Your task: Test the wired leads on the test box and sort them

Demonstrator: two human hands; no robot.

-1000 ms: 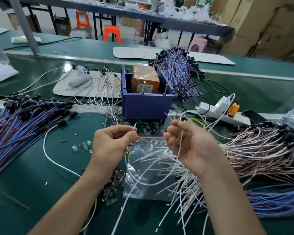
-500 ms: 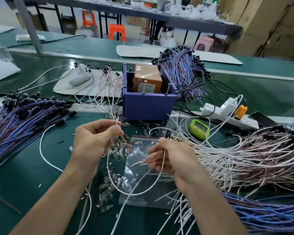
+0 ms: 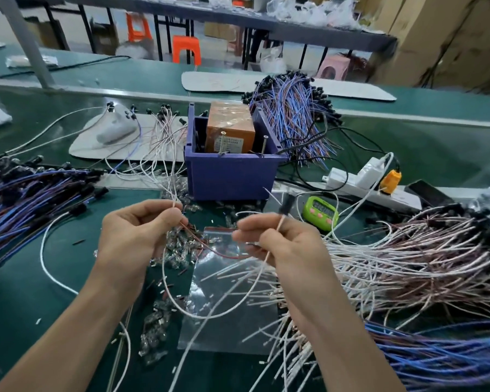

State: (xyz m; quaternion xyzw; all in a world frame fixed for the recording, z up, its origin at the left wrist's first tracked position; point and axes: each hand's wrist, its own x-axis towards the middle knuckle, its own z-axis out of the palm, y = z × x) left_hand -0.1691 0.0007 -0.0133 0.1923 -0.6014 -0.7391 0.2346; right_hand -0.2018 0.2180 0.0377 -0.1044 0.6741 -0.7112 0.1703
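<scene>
Pinching one end of a white lead (image 3: 210,316) between thumb and forefinger, the left hand (image 3: 136,236) is raised above the green table (image 3: 26,292) near the middle of the scene. The right hand (image 3: 283,244) grasps the other end with curled fingers. The lead sags between them in a loop, and a thin red wire (image 3: 218,251) also runs from one hand to the other. A stretch of the lead rises above the right fingers, and its tip is blurred. Under the loop lies a clear zip bag (image 3: 229,321), with small clear bulbs (image 3: 176,250) scattered just left of it. Beyond the hands stands a purple bin (image 3: 229,176) holding the orange test box (image 3: 229,131), with two metal pins rising at the bin's near rim. A few white leads trail from a pale mat (image 3: 91,145) to the left of the bin. A green timer (image 3: 320,212) sits right of the bin, near a white power strip (image 3: 362,185). A large bundle of pink-and-white leads (image 3: 422,258) fills the right side, with loose white ends fanning out under the right forearm. Blue-and-purple bundles lie at the left (image 3: 26,199), at the near right (image 3: 436,360) and at the far side behind the bin (image 3: 292,117).
</scene>
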